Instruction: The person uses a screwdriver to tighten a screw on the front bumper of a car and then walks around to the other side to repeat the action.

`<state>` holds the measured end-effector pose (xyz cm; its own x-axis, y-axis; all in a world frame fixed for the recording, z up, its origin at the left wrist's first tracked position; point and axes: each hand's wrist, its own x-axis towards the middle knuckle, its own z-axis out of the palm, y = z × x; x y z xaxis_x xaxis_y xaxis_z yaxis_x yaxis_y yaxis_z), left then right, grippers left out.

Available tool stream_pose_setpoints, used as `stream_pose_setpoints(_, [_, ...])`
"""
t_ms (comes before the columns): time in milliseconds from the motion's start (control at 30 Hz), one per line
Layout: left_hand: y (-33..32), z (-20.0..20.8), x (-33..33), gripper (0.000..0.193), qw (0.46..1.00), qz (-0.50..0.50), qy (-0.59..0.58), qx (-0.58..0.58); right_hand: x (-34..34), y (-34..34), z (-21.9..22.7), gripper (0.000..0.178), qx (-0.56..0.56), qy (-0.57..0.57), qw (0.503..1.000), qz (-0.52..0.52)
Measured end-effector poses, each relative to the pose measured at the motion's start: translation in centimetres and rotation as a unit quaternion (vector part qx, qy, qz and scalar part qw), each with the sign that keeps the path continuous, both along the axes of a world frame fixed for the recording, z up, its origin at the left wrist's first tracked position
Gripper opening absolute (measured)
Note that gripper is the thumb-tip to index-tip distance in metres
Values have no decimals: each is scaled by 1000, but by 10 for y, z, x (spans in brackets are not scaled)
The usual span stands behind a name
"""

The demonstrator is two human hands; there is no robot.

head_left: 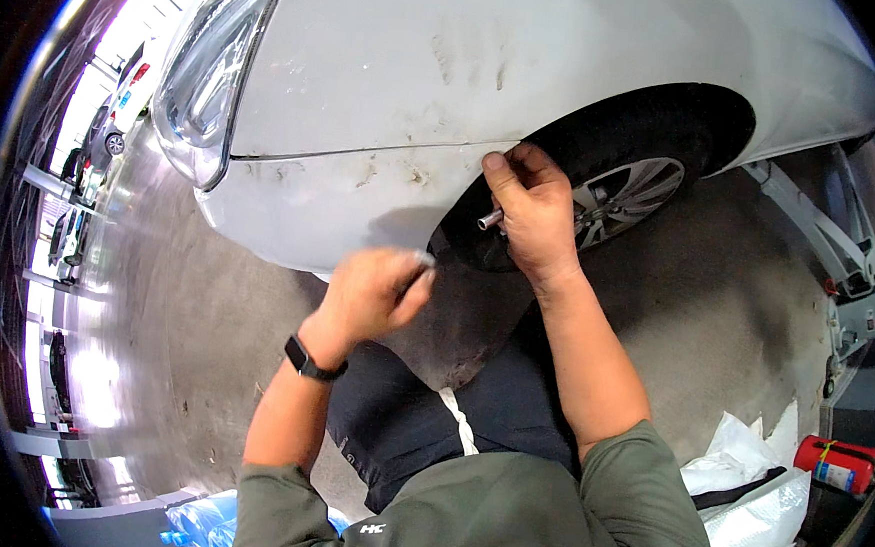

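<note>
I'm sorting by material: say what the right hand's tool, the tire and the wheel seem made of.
Tool: probably steel, polished, from its silvery shine. Tire: likely rubber, matte, its black surface looking dull. Wheel: silvery spokes suggest smooth metal, perhaps painted alloy.

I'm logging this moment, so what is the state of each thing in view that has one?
Left hand: curled, blurred; any hold unclear
Right hand: closed on a metal tube
Metal tube: held, open end showing
Car body: marked with dirt
Headlight: apparently unlit
Wheel: mounted on the car
Watch: strapped on, apparently unlit
Fire extinguisher: lying on its side
White sheeting: crumpled
</note>
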<state>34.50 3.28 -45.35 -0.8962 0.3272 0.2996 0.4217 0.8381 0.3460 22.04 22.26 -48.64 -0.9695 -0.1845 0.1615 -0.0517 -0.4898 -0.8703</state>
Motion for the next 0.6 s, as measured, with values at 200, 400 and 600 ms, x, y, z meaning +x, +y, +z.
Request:
stream_pose_setpoints(200, [30,30,-61,19,991,80,63,82,-1,-3,-1,18,-2,6,1000,-9])
stream_pose_setpoints(400, [31,34,-66,20,992,109,29,50,-8,3,-3,16,10,24,1000,2])
stream_pose_setpoints(600, [32,35,-68,24,989,121,1,87,-5,3,1,22,16,16,1000,14])
